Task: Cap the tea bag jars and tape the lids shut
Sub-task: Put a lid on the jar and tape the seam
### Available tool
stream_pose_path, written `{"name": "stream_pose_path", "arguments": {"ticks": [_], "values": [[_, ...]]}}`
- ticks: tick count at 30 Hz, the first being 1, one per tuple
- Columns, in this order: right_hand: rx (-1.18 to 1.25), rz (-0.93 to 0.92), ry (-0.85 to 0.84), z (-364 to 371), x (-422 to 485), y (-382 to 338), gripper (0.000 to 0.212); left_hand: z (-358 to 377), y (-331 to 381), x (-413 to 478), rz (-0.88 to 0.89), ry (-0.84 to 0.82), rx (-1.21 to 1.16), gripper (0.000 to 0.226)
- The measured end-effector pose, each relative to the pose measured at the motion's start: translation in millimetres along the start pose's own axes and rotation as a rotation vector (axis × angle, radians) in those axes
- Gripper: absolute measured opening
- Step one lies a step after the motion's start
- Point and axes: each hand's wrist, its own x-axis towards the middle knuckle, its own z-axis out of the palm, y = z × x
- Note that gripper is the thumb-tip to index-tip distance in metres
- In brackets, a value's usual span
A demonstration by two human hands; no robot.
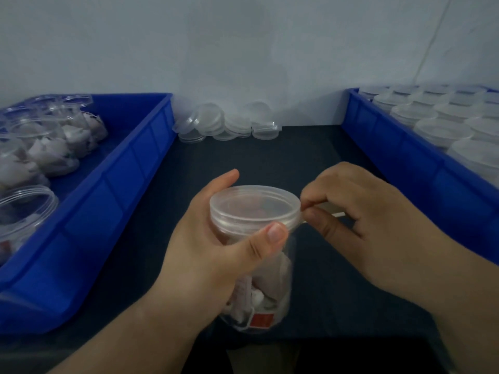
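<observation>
One tea bag jar [259,287] is held upright over the middle of the desk [270,157], its long axis vertical and its one lid [255,209] seated; we cannot tell whether its base rests on the desk. The left hand [205,255] wraps the neck, its grip closed round the jar, with the thumb pressed at the lid's near rim. One strip of clear tape [328,210] leaves the lid's right rim and runs rightward into the right hand [359,220], whose grip is a narrow pinch of thumb and forefinger on the strip. We judge that the coming wrap turns on this: the tape lies right of the lid, tangent to its rim, so the right hand is nearer.

Behind, loose lids [226,122] lie heaped by the wall, at least six; overlap bars an exact count. Two blue bins flank the desk. The left bin [116,190] holds uncapped jars [27,209], at least five. The right bin [391,147] holds capped jars [442,130], more than ten, cut by the frame.
</observation>
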Motion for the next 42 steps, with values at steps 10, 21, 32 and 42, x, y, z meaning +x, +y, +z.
{"name": "stream_pose_path", "arguments": {"ticks": [10, 21, 32, 42], "values": [[0.157, 0.006, -0.023, -8, 0, 6, 0.019, 4, -3, 0, -0.022, -0.037, -0.136, 0.105], [0.259, 0.145, 0.069, 9, 5, 4, 0.012, 2, 0, -4, 0.133, 0.000, 0.162, 0.088], [-0.005, 0.351, 0.235, 35, 43, 44, 0.015, -9, 20, -2, 0.245, -0.379, 0.468, 0.041], [-0.149, 0.324, -0.115, 68, 33, 56, 0.059, -23, 7, 23, -0.165, -0.075, -0.442, 0.110]]}}
